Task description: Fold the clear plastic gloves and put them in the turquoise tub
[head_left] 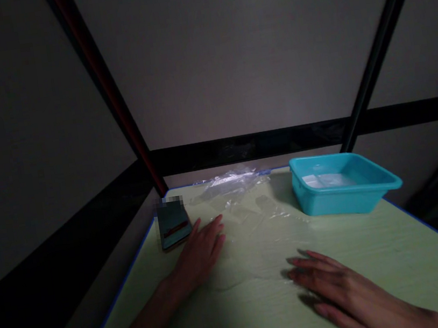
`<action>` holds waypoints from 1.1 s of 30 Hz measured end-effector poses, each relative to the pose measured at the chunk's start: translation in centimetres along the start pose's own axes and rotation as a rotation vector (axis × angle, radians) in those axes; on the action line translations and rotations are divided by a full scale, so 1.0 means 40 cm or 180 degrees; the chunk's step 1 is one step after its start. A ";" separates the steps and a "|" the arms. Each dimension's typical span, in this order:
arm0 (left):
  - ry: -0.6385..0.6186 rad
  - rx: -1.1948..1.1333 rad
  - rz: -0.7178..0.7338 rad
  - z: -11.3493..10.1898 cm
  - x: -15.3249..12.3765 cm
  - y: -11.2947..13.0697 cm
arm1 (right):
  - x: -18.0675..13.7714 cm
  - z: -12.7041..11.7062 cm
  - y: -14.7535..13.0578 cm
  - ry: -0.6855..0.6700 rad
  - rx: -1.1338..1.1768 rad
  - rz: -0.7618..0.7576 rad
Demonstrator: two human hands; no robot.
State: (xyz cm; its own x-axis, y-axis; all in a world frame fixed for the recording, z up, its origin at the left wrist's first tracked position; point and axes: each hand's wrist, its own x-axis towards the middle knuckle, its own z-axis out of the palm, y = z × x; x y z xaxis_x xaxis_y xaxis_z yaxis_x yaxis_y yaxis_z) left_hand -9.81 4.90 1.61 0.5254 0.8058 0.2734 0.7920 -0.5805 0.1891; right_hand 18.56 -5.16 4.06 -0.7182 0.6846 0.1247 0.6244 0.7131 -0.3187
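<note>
My left hand (201, 250) lies flat on the pale green table (397, 247), fingers stretched out, holding nothing. Its fingertips touch the edge of clear plastic sheets (247, 220) spread over the table's middle. A dark phone-like object (173, 223) lies just to the left of this hand. My right hand (338, 288) rests palm down nearer to me, fingers spread, its tips at the near edge of the plastic. More crumpled clear plastic (230, 183) is heaped at the table's far edge.
A turquoise plastic tub (344, 198) stands at the far right of the table with something pale inside. Dark frame bars run behind and beside the table. The table's left edge has a blue rim and drops off into a dark gap.
</note>
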 end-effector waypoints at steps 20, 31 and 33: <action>-0.0341 -0.0008 0.0734 0.006 0.080 0.130 | 0.140 -0.022 0.041 0.1328 0.1342 0.1022; -0.0942 -0.0267 0.1221 0.068 0.110 0.252 | 0.159 0.024 0.209 0.0993 0.1647 0.0652; -0.0926 -0.0275 0.1237 0.072 0.092 0.254 | 0.155 0.021 0.206 0.0976 0.1447 0.0502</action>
State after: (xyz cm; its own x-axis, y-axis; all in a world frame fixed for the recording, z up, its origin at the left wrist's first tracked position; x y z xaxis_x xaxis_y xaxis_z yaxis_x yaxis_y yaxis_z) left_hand 1.05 2.30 1.81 0.8517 0.5198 0.0668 0.4979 -0.8424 0.2063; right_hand 18.99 4.85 1.41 -0.4628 0.8383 0.2883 0.4732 0.5086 -0.7193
